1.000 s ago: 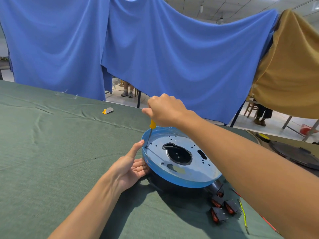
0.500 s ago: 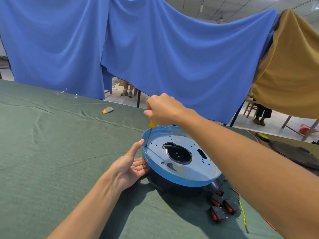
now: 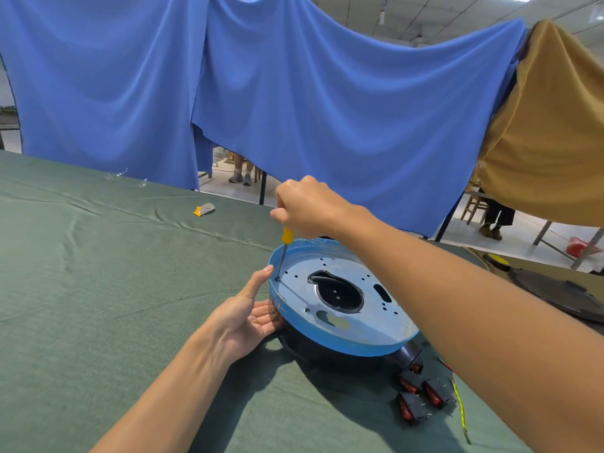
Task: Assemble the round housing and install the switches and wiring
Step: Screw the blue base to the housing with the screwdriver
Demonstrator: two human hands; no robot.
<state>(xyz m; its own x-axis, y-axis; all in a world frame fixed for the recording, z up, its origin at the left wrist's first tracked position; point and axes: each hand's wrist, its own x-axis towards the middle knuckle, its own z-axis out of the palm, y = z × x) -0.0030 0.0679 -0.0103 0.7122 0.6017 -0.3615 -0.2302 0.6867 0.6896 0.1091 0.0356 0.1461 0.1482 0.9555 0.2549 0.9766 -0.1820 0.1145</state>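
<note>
The round housing (image 3: 340,325) lies on the green table cloth, a metal plate with a blue-filmed rim over a black body. My right hand (image 3: 310,207) grips a yellow-handled screwdriver (image 3: 285,248) held upright, its tip at a hole near the plate's left edge. My left hand (image 3: 245,317) rests against the housing's left side, thumb up along the rim and fingers under it. Several black switches with red rockers (image 3: 421,395) lie on the cloth at the housing's near right, beside a yellow-green wire (image 3: 460,407).
A small yellow and grey piece (image 3: 204,209) lies further back on the cloth. A dark round part (image 3: 565,294) sits on the table at the right. Blue and mustard drapes hang behind the table. People's legs show beneath the drapes.
My right hand has dropped slightly with the screwdriver. My left hand and the housing stay where they were.
</note>
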